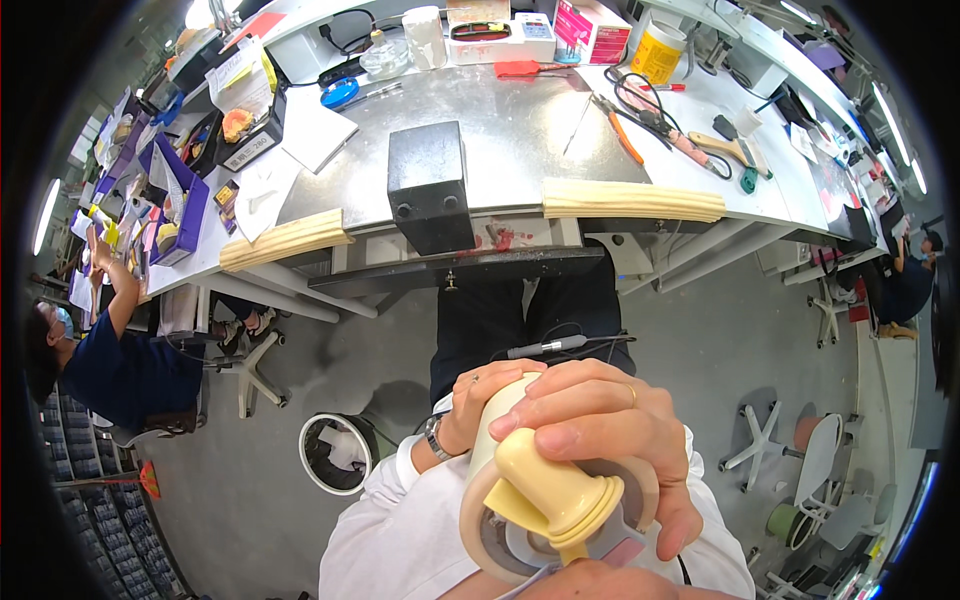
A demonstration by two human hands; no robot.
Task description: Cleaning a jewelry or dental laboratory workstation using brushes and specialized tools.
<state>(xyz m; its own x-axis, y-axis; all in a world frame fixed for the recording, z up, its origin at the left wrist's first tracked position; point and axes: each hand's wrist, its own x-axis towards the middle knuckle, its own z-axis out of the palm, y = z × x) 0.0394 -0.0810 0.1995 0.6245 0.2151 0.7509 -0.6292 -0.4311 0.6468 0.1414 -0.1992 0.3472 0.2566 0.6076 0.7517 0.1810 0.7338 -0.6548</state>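
Close below the camera, both my hands are closed around a cream drinking bottle (502,405), tilted with its top end toward me. My left hand (468,402), with a ring and a wristwatch, wraps its left side. The right hand (610,425), also ringed, reaches over the other side, its fingertips next to a yellow rounded cap (545,480) that stands open at the top end. Part of the bottle's rim (478,545) shows beneath the cap. On my lap lies a grey handpiece (548,346) with a cord.
Ahead is a workbench (500,120) with a black box (428,185), wooden strips (632,199) and an open drawer (525,235). Pliers (622,135), a brush (735,148) and a yellow tub (658,52) lie right. A waste bin (337,453) stands left; a co-worker (125,365) sits beyond.
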